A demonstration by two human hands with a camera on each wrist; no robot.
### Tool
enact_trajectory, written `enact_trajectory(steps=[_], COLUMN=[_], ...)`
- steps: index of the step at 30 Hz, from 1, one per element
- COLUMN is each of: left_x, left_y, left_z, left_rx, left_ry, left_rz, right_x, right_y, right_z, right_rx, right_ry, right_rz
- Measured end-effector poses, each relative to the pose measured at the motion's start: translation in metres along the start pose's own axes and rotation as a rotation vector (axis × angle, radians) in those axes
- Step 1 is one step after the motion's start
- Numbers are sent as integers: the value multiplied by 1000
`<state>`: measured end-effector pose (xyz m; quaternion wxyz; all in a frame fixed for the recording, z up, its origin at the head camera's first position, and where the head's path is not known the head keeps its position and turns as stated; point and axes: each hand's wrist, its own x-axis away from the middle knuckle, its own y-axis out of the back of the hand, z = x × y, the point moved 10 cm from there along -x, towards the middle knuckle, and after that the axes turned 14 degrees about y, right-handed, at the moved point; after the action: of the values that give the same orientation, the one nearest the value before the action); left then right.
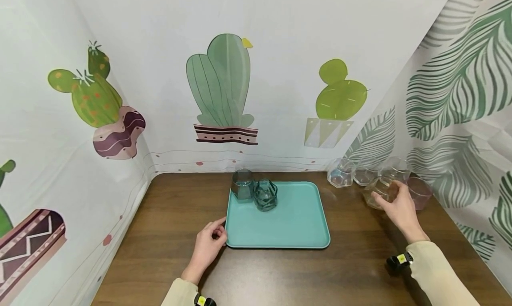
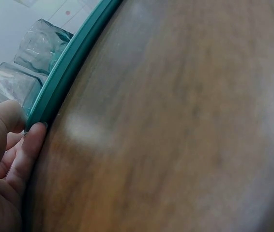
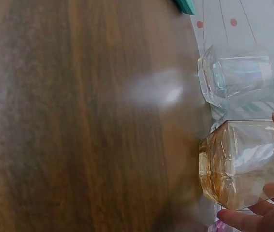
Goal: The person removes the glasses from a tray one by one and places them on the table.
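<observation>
My right hand (image 1: 400, 207) grips an amber-tinted faceted glass (image 3: 246, 164), thumb on one side and fingers on the other. Whether that glass touches the table cannot be made out. At the left edge of a turquoise tray (image 1: 280, 226), my left hand (image 1: 208, 244) pinches the rim; the left wrist view shows the thumb above and a finger lower against the edge. Two tinted glasses stand side by side in the tray's back left corner: a smooth blue-grey glass (image 1: 242, 186) and a darker green faceted glass (image 1: 266, 196).
Behind the right hand, clear glasses stand in a row along the table's back edge, among them a faceted clear glass (image 1: 341, 173). A pinkish glass (image 1: 421, 194) stands right of the hand. The brown wooden table (image 1: 160, 208) meets printed cloth walls (image 1: 288, 75) behind and at the sides.
</observation>
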<state>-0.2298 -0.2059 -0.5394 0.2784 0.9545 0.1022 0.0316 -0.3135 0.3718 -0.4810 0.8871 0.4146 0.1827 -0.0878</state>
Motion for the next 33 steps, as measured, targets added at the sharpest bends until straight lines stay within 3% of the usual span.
enact_trajectory(steps=[8, 16, 25, 33], left_x=[-2, -1, 1, 3], left_y=[1, -1, 0, 2], left_z=[-1, -1, -2, -3], left_rx=[15, 15, 5, 5], left_ry=[1, -2, -11, -20], left_rz=[-3, 2, -4, -8], right_x=[-3, -2, 7, 9], right_y=[4, 10, 23, 32], right_z=[2, 10, 25, 55], right_rx=[19, 46, 41, 49], right_ry=[3, 35, 64, 138], right_rz=[37, 19, -84, -178])
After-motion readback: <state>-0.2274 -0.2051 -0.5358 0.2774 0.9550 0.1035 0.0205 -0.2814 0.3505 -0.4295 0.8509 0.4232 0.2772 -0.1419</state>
